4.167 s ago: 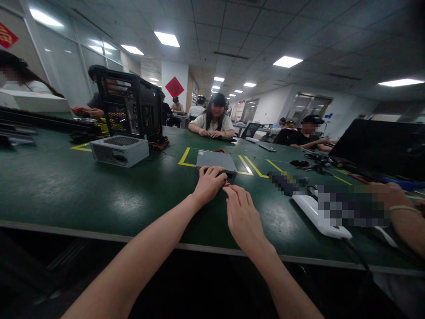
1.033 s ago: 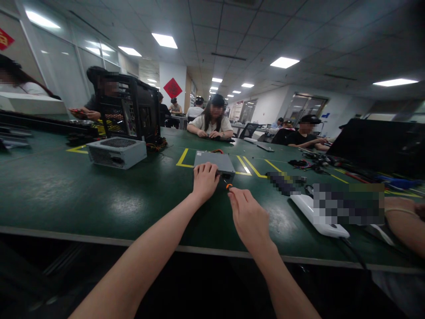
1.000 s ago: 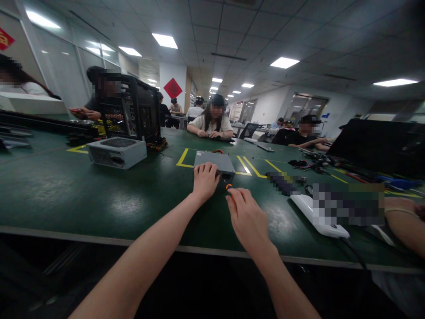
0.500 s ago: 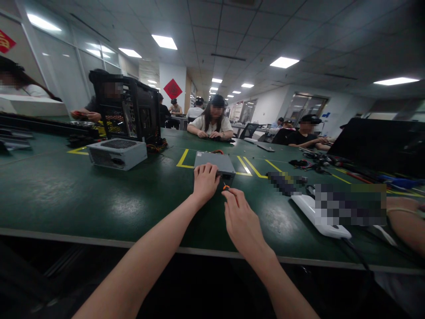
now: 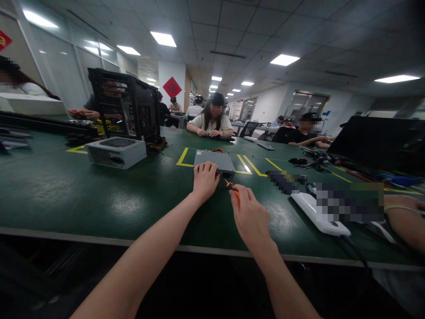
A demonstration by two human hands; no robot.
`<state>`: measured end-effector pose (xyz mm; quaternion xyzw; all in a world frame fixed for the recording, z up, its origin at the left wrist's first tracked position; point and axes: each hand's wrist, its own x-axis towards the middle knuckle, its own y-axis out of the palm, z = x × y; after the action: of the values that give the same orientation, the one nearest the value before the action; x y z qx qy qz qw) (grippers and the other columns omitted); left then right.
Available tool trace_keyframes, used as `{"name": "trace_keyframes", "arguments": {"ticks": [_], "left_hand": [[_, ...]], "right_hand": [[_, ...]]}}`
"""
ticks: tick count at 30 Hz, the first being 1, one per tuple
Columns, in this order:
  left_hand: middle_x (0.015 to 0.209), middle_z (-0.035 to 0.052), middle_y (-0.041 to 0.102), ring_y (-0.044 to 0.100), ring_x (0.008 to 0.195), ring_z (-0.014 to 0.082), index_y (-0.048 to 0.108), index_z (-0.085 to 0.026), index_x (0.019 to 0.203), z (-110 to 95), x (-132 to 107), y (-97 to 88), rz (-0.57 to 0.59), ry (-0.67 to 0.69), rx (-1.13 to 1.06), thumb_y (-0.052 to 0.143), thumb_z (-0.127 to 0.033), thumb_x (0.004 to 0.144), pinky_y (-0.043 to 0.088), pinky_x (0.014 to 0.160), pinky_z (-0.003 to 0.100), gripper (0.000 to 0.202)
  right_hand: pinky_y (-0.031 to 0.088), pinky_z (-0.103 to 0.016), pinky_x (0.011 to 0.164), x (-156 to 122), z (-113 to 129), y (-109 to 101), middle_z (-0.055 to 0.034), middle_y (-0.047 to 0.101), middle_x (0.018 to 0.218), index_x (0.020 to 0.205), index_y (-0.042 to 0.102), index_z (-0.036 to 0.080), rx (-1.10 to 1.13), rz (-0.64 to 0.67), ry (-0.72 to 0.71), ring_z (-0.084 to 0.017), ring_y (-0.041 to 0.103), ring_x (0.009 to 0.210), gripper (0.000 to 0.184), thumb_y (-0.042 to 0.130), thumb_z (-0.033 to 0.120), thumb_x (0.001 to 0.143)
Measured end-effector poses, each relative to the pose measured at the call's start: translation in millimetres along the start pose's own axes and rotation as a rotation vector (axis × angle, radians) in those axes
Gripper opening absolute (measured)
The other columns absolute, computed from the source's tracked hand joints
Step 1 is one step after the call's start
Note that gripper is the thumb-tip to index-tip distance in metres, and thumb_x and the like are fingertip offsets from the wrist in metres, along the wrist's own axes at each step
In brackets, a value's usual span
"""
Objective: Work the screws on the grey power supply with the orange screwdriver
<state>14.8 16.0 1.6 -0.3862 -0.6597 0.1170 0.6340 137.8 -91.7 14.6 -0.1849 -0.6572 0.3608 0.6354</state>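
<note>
A flat grey computer power supply (image 5: 214, 160) lies on the green table in front of me, with a socket on its near side. My left hand (image 5: 206, 178) grips its near left edge, fingers bent over the top. In my right hand (image 5: 250, 212), closed around the handle, is a screwdriver (image 5: 233, 188) with an orange and black grip. Its thin shaft points up and left at the supply's near face, close to the socket. Whether the tip touches the metal I cannot tell.
Left of my hands stands another power supply (image 5: 116, 152), before an open black computer case (image 5: 128, 106). A white power strip (image 5: 318, 215) and tangled cables (image 5: 312, 159) lie to the right. A co-worker's arm (image 5: 405, 217) reaches in from the right; another person (image 5: 212, 122) sits opposite.
My right hand has shifted slightly right and turned, so more of the screwdriver's orange handle shows. My left hand stays on the power supply.
</note>
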Motion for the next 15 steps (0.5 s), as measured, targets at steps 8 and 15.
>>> {"name": "trace_keyframes", "arguments": {"ticks": [8, 15], "left_hand": [[0.101, 0.0062, 0.050, 0.042, 0.098, 0.0239, 0.049, -0.022, 0.100, 0.2, -0.1, 2.5, -0.008, 0.001, 0.004, 0.048, -0.029, 0.080, 0.028, 0.090, 0.039, 0.021], [0.102, 0.0062, 0.049, 0.041, 0.100, 0.0231, 0.048, -0.022, 0.101, 1.9, 0.6, 4.5, 0.003, 0.005, -0.001, 0.047, -0.028, 0.080, 0.028, 0.090, 0.039, 0.021]], "right_hand": [[0.047, -0.027, 0.060, 1.0, 2.2, -0.1, -0.0094, 0.056, 0.105, 0.107, 0.048, 0.017, 0.005, 0.033, -0.148, -0.016, 0.059, 0.073, 0.026, 0.031, 0.024, 0.089], [0.046, -0.032, 0.077, 6.2, 5.3, -3.5, -0.0127, 0.049, 0.114, 0.113, 0.043, 0.016, 0.050, 0.028, -0.245, -0.021, 0.052, 0.096, 0.029, 0.035, 0.019, 0.086]]}}
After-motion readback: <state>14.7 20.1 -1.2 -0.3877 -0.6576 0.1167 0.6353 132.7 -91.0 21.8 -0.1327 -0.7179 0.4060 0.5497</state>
